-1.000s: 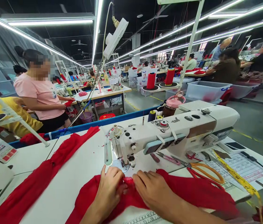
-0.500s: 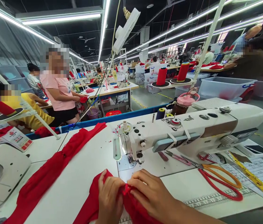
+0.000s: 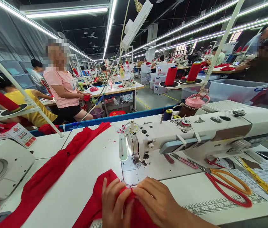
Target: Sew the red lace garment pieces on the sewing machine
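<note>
Red fabric [image 3: 89, 202] lies at the front of the sewing table, and both my hands are on it. My left hand [image 3: 114, 202] grips its edge, the fingers bent over the cloth and slightly blurred. Close beside it, my right hand [image 3: 156, 198] pinches the same edge between thumb and fingertips. The held edge sits just in front of the needle area of a white sewing machine [image 3: 195, 129], apart from the presser foot [image 3: 137, 160]. A second long strip of red fabric [image 3: 53, 167] stretches across the table to my left.
Scissors with red and orange handles [image 3: 229, 185] lie right of my hands, near a yellow tape measure [image 3: 262, 182] and small snips [image 3: 186, 160]. Red thread cones [image 3: 171, 76] stand behind the machine. Another machine [image 3: 3, 167] is at left; a person in pink [image 3: 60, 85] sits beyond.
My left hand's fingers have shifted and spread over the fabric, while my right hand keeps its pinch. The whole view has moved slightly, so the machine appears a little further right.
</note>
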A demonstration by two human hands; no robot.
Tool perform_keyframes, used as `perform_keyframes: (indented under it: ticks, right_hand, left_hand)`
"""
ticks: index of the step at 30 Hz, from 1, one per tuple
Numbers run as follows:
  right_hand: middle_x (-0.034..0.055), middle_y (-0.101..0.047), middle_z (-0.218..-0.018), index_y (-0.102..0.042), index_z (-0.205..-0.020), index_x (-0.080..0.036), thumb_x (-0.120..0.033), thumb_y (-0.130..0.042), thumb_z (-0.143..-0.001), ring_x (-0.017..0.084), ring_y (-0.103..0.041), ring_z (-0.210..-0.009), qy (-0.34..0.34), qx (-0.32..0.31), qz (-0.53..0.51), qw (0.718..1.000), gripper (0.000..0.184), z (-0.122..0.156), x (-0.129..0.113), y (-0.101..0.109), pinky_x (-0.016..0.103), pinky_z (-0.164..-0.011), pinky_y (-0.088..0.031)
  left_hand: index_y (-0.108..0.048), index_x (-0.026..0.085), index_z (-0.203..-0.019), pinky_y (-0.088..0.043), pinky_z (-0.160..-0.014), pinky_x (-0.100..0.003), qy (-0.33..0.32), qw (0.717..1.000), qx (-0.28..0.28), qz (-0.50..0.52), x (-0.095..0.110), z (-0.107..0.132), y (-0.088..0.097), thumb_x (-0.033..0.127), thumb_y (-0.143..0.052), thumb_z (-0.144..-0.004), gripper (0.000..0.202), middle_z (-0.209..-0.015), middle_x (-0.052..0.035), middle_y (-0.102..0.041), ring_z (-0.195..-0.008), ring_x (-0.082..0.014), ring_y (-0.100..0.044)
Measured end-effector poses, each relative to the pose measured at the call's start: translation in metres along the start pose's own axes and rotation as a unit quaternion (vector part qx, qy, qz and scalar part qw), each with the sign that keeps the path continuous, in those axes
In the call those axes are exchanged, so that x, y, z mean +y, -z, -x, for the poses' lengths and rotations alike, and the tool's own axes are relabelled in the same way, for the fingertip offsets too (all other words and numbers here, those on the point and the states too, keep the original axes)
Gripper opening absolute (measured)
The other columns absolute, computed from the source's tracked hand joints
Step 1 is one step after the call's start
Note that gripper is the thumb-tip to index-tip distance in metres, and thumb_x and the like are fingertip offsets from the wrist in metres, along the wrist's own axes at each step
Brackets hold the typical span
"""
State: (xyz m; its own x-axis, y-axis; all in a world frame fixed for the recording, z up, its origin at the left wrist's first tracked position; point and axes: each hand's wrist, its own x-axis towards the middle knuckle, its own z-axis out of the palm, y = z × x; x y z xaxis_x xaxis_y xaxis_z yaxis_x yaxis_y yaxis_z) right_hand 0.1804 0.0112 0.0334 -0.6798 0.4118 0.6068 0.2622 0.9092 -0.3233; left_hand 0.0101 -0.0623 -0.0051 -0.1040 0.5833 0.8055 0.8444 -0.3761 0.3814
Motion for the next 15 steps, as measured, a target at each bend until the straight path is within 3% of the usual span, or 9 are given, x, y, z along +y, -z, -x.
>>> perform_keyframes:
  ticks: [3, 6, 8, 10, 13, 15]
  right_hand:
    - [0.0046, -0.064, -0.087, -0.062, -0.103, -0.019, -0.015, -0.043, -0.102, 0.018, -0.053, -0.077, -0.044, -0.042, -0.053, 0.997, 0.020, -0.002, 0.000, 0.007, 0.030, -0.069, -0.040]
    - [0.0021, -0.065, -0.087, -0.064, -0.096, -0.021, -0.019, -0.047, -0.100, 0.016, -0.057, -0.079, -0.130, -0.094, -0.146, 0.976, 0.017, -0.007, 0.002, 0.015, 0.027, -0.071, -0.042]
    - [-0.0004, -0.064, -0.083, -0.064, -0.090, -0.021, -0.019, -0.051, -0.097, 0.014, -0.058, -0.077, -0.196, -0.126, -0.189, 0.954, 0.015, -0.012, 0.004, 0.019, 0.025, -0.070, -0.042]
    - [-0.0019, -0.064, -0.080, -0.065, -0.086, -0.020, -0.018, -0.053, -0.094, 0.013, -0.058, -0.075, -0.242, -0.150, -0.210, 0.935, 0.014, -0.016, 0.005, 0.020, 0.023, -0.067, -0.042]
    - [-0.0025, -0.066, -0.081, -0.066, -0.087, -0.021, -0.018, -0.054, -0.092, 0.013, -0.060, -0.076, -0.267, -0.165, -0.226, 0.922, 0.014, -0.017, 0.009, 0.017, 0.022, -0.060, -0.039]
    - [-0.0025, -0.066, -0.082, -0.066, -0.087, -0.022, -0.018, -0.053, -0.093, 0.014, -0.061, -0.076, -0.256, -0.155, -0.212, 0.930, 0.015, -0.013, 0.013, 0.015, 0.022, -0.061, -0.041]
  left_hand:
    - [-0.065, 0.027, -0.098, -0.016, -0.122, -0.055, 0.033, 0.996, -0.059, 0.053, -0.003, -0.006, 0.003, 0.012, -0.056, -0.093, 0.018, -0.088, 0.0027, -0.070, -0.097, -0.0190, -0.066]
    - [-0.066, 0.027, -0.094, -0.023, -0.120, -0.050, 0.128, 0.976, -0.110, 0.134, -0.006, -0.007, 0.005, 0.028, -0.059, -0.094, 0.007, -0.082, 0.0042, -0.069, -0.077, -0.0160, -0.065]
    - [-0.068, 0.026, -0.090, -0.040, -0.107, -0.043, 0.213, 0.944, -0.154, 0.199, -0.008, -0.008, 0.005, 0.038, -0.059, -0.094, 0.015, -0.082, 0.0018, -0.068, -0.078, -0.0172, -0.063]
    - [-0.067, 0.023, -0.086, -0.049, -0.082, -0.031, 0.294, 0.892, -0.210, 0.272, -0.011, -0.012, 0.005, 0.046, -0.056, -0.094, 0.027, -0.080, -0.0004, -0.065, -0.077, -0.0173, -0.060]
    - [-0.064, 0.019, -0.082, -0.040, -0.062, -0.023, 0.366, 0.817, -0.268, 0.355, -0.014, -0.021, 0.003, 0.055, -0.056, -0.093, 0.039, -0.073, 0.0009, -0.055, -0.067, -0.0128, -0.048]
    - [-0.061, 0.017, -0.080, -0.035, -0.060, -0.022, 0.384, 0.798, -0.282, 0.370, -0.016, -0.026, 0.001, 0.059, -0.057, -0.091, 0.043, -0.071, 0.0023, -0.050, -0.065, -0.0113, -0.042]
